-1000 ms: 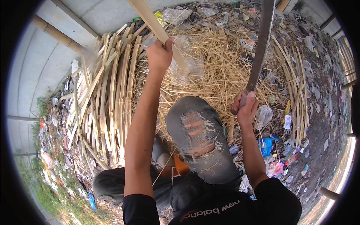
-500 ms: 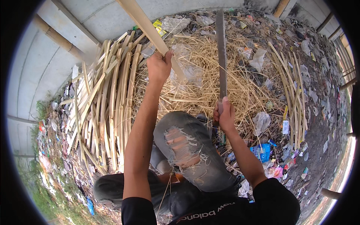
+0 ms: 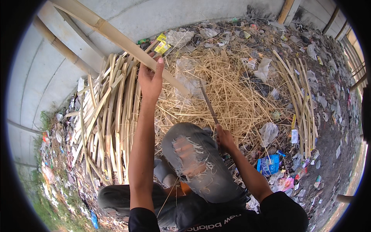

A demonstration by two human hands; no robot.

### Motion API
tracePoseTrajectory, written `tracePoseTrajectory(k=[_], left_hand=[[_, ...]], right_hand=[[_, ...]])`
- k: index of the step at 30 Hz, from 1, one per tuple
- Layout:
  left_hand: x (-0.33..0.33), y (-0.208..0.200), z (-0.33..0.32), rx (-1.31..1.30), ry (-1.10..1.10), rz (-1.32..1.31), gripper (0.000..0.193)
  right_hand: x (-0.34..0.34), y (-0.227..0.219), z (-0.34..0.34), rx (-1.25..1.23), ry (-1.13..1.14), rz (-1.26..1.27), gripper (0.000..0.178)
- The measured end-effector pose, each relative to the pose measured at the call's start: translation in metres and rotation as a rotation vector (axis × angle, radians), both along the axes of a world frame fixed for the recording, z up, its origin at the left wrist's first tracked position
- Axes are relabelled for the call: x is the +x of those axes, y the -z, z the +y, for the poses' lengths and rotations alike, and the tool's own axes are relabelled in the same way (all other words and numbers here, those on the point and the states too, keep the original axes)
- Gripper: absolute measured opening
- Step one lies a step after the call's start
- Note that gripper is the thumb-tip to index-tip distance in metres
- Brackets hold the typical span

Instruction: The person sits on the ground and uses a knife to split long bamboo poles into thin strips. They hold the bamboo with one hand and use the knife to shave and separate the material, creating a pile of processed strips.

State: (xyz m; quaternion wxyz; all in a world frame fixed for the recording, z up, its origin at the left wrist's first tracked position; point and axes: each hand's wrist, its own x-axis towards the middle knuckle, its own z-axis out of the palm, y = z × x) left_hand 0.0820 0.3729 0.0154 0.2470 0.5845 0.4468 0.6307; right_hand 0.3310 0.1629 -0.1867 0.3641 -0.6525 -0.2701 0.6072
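A long split bamboo slat (image 3: 120,40) slants from the upper left toward the middle of the ground. My left hand (image 3: 151,82) grips it near its lower end, thumb along one side and fingers behind. In my right hand (image 3: 225,138) is the handle of a machete (image 3: 209,104), beside my raised knee. Its dark blade points up and slightly left, looking short from this angle, with its tip near the slat's lower end but apart from it. Thin bamboo shavings (image 3: 232,89) cover the ground beneath both.
Many split bamboo strips (image 3: 120,116) lie in a pile at the left, and thinner strips (image 3: 301,100) lie at the right. A pale panel wall (image 3: 185,12) rises beyond. Plastic litter, including a blue packet (image 3: 268,165), is scattered over the dirt. A bamboo pole (image 3: 63,48) leans at upper left.
The machete has swung down from upright, its tip now lower and further left. My left hand has moved left and slightly down, and the slat leans more to the left.
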Motion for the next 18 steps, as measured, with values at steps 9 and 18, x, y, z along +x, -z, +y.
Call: tracePoseTrajectory(k=[9, 18], left_hand=[[-0.047, -0.065, 0.015, -0.001, 0.206, -0.583, 0.072], [-0.028, -0.063, 0.005, -0.018, 0.151, -0.602, 0.07]], right_hand=[[-0.002, 0.019, -0.014, -0.036, -0.218, -0.284, 0.075], [-0.012, -0.063, 0.005, 0.389, -0.042, -0.092, 0.061]])
